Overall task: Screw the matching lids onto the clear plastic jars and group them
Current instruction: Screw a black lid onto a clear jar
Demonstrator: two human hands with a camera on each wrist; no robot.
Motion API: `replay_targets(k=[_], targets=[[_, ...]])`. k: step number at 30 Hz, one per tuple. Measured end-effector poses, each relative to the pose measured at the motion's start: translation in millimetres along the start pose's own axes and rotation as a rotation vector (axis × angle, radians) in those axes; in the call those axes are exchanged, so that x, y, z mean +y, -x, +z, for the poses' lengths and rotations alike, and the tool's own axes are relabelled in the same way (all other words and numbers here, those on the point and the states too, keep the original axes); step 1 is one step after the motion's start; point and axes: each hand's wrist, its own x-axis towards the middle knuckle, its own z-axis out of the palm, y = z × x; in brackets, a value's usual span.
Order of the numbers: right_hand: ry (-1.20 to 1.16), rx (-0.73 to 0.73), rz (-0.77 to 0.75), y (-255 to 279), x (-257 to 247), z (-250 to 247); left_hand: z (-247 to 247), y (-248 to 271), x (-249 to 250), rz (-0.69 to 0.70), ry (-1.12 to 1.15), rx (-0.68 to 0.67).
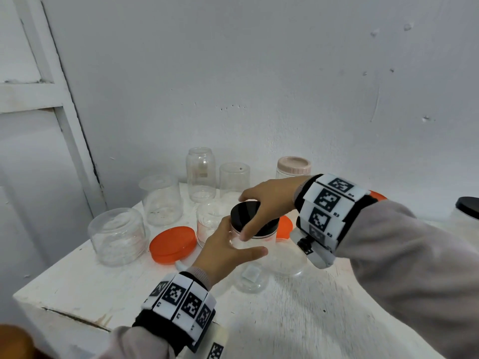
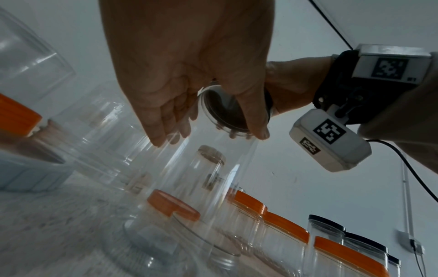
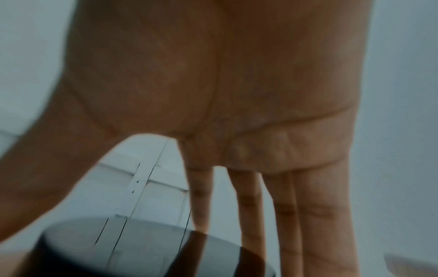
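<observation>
Head view: glossy round black lid (image 1: 245, 212)

Left hand (image 1: 225, 251) wraps clear jar (image 1: 249, 265) at frame centre, thumb across front. Right hand (image 1: 267, 203) reaches in from right, fingers spread over black lid (image 1: 246, 212) sitting on jar mouth. Loose orange lid (image 1: 173, 244) left of jar on white table (image 1: 77, 286). Open clear jars behind, centre-left. Pink-lidded jar (image 1: 294, 165) at back, black-lidded jar (image 1: 467, 211) at right edge.
</observation>
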Motion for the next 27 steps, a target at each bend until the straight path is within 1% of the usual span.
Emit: replay_targets(k=[2,6,12,14,18,22,24,27], targets=[[-0.026,-0.04,-0.039,3,3,-3,0,0,0,0.007,0.013,0.006],[-0.057,0.0,-0.091,1,5,-3,1,-1,1,0.003,0.015,0.007],[0.006,0.085,0.01,-6,-2,6,0,-1,0,-0.017,0.003,-0.006],[0.006,0.066,0.02,-5,-2,5,0,0,0,-0.019,0.006,-0.007],[-0.037,-0.021,-0.053,1,2,-1,1,0,2,-0.003,0.011,0.001],[-0.053,-0.005,-0.116,1,3,-2,1,0,1,-0.008,0.018,0.012],[-0.049,0.006,-0.101,0,3,-2,1,0,1,-0.005,0.021,0.012],[-0.004,0.046,-0.04,-4,-1,3,1,1,0,-0.008,0.017,0.006]])
